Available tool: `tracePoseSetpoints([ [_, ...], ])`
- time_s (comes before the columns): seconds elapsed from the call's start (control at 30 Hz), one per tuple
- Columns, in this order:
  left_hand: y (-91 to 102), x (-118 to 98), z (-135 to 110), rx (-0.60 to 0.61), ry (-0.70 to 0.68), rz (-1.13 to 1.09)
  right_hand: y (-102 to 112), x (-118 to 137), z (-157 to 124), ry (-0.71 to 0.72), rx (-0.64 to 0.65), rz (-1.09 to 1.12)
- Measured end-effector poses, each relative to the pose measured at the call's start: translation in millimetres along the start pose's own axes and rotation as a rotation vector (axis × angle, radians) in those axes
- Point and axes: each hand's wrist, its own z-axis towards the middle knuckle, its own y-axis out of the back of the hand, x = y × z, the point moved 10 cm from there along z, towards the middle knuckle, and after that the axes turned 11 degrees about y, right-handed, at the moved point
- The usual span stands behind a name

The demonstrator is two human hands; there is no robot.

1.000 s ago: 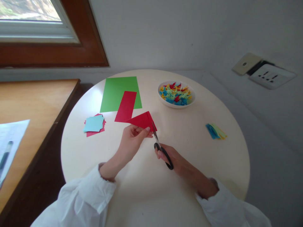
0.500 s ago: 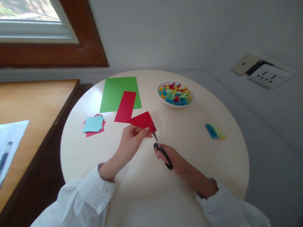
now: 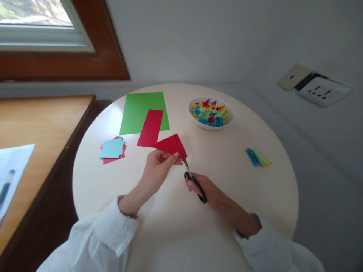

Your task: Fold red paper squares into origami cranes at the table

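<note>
Pale brown wood first, over on my left: a desk (image 3: 56, 124) bearing a white sheet (image 3: 21, 156) with a pen (image 3: 6, 188) lying on it. Next, on the round white table (image 3: 241, 158), sits a small stack of paper squares (image 3: 112, 147), pale blue on top with red edges poking out beneath. Beyond it a green sheet (image 3: 137, 107) lies flat, and a red strip (image 3: 151, 128) overlaps its near right corner.

The left hand (image 3: 155, 169) comes in just in front, pinching a red piece (image 3: 168, 144) between thumb and fingers. That piece is held over the middle of the table, with a line near its right end that could be a fold or a cut; I can't tell. The scissors (image 3: 199, 189) have their blades against that end, and the right hand (image 3: 209, 189) is curled round the black handles.

Over the last second I can't make out any change in either hand, the blades or the paper, so the cutting seems to be holding at the same point. Behind and to the right, a white bowl (image 3: 211, 128) is filled with colourful paper bits (image 3: 210, 113); farther right, blue and yellow strips (image 3: 258, 157) lie bunched together.
</note>
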Motion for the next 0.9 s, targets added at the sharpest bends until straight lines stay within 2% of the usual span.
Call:
tracePoseSetpoints([
  [0.9, 2.8, 0.1, 1.4, -0.019, -0.021, 0.017, 0.7, -1.5, -0.7, -0.027, -0.026, 0.019],
])
